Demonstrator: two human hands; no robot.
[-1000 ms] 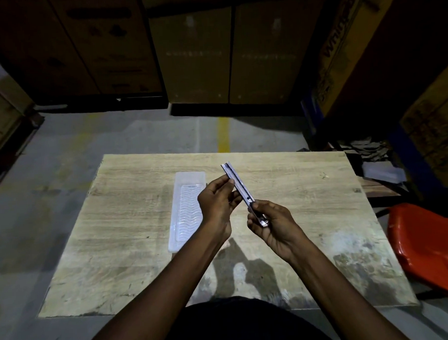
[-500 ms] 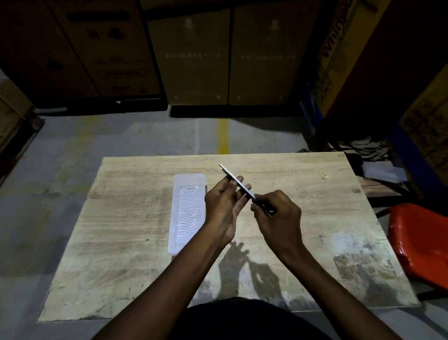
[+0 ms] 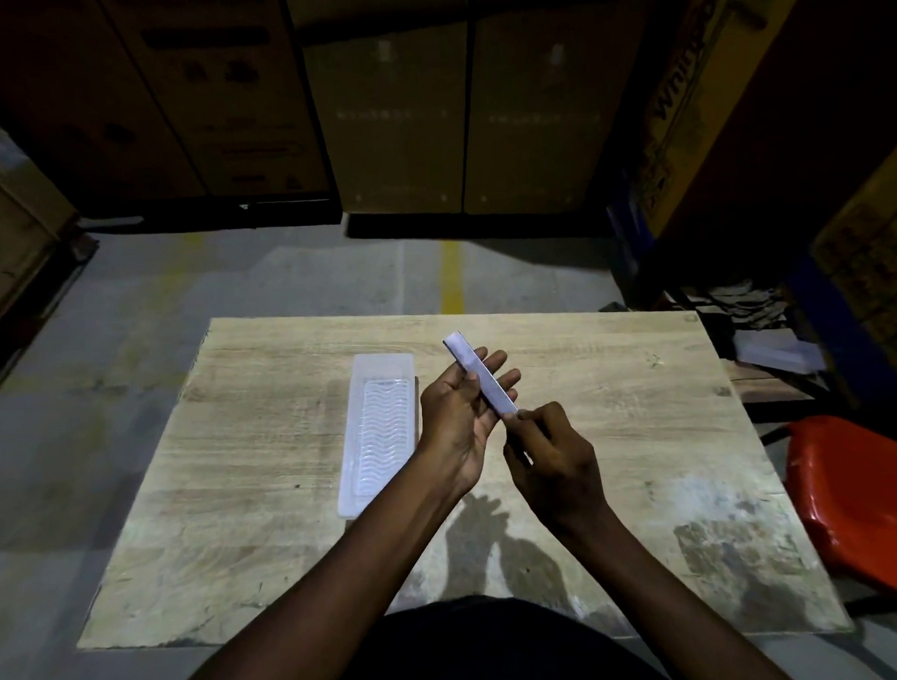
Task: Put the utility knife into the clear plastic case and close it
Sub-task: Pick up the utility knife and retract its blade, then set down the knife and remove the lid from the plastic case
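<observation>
Pinching the near end of the utility knife (image 3: pixel 481 375), the right hand (image 3: pixel 554 463) is seen w/ thumb and forefinger tight on the metal, other fingers curled under. The left hand (image 3: pixel 460 421) is spread, palm up, fingers loosely fanned; the knife's mid-section is laid across those fingers, far tip pointing to approx 11 o'clock, above the table (image 3: pixel 621 460). So the knife is held in the air, not yet in the clear plastic case (image 3: pixel 381 435).

The case is lying flat on the wood at approx 9 o'clock of the left hand, just beside it, long axis running 12–6. Whether its lid is open or shut cannot be told; a wavy ribbed panel is seen on top.

Handling, as judged: knife is thin, stiff, light, prob. slick metal — apt to slide if gripped on flat faces only. Best taken by the long edges near mid-length, away from the blade end; which end carries the blade cannot be told. Case looks thin-walled, light, a bit flexible, likely to skid on the table, so it should be steadied at one end while the knife is lowered in parallel to it.
</observation>
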